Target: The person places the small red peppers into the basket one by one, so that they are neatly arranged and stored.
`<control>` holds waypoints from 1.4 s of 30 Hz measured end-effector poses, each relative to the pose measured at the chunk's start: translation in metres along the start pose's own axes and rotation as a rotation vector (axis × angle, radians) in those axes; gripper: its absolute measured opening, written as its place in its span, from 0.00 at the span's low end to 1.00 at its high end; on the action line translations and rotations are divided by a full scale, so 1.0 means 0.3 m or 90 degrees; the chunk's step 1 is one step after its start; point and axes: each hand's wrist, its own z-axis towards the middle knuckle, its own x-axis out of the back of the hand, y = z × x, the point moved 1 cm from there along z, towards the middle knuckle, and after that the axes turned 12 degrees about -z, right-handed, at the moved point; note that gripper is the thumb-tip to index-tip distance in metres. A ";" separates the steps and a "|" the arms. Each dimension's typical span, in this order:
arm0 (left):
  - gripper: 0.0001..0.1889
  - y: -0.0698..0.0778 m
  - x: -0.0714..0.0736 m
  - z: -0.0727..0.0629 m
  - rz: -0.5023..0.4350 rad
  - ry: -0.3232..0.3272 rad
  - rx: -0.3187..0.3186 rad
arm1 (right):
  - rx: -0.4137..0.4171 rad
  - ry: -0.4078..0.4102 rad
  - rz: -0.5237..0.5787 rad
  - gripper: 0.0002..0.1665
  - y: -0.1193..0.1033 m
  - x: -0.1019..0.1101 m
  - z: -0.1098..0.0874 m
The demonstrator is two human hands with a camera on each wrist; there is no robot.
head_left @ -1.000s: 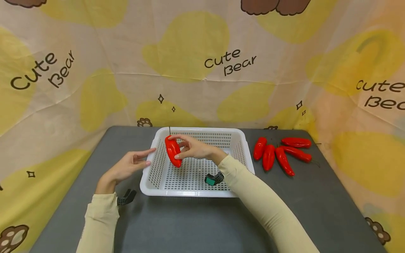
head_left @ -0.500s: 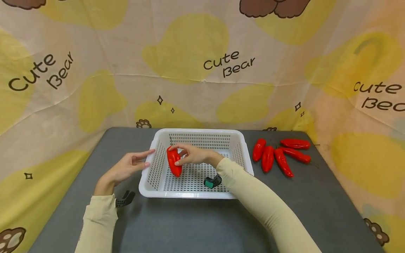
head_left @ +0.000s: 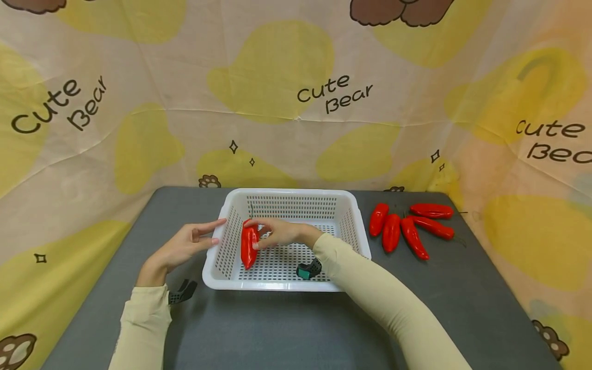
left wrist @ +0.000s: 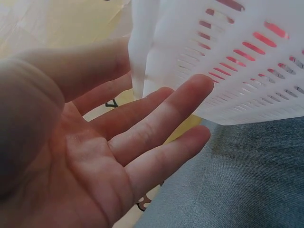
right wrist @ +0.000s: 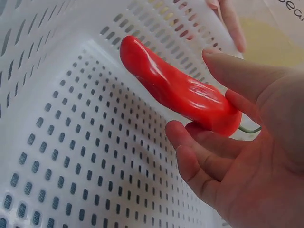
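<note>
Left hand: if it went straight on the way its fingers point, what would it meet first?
Most likely the left side of the white basket: the left hand has its fingertips at or very near the rim, though whether they touch is hard to judge.

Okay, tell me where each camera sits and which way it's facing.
Head: worn on the head, facing forward and down at the basket; left hand, right hand and sleeves show.
Left wrist: on the left wrist, facing the basket's outside; left hand shows.
Right wrist: on the right wrist, facing into the basket at a red pepper; right hand shows, plus the left hand's fingers.
Head and right wrist share that red pepper.
</note>
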 end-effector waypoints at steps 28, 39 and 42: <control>0.33 0.005 -0.007 -0.005 0.016 0.014 0.000 | -0.062 -0.102 0.049 0.48 0.010 -0.038 0.004; 0.32 0.000 -0.004 -0.007 0.025 0.011 -0.002 | -0.055 -0.112 0.072 0.49 -0.005 -0.036 -0.004; 0.32 0.002 -0.003 -0.006 0.029 0.012 -0.001 | -0.049 -0.112 0.079 0.48 -0.007 -0.033 -0.005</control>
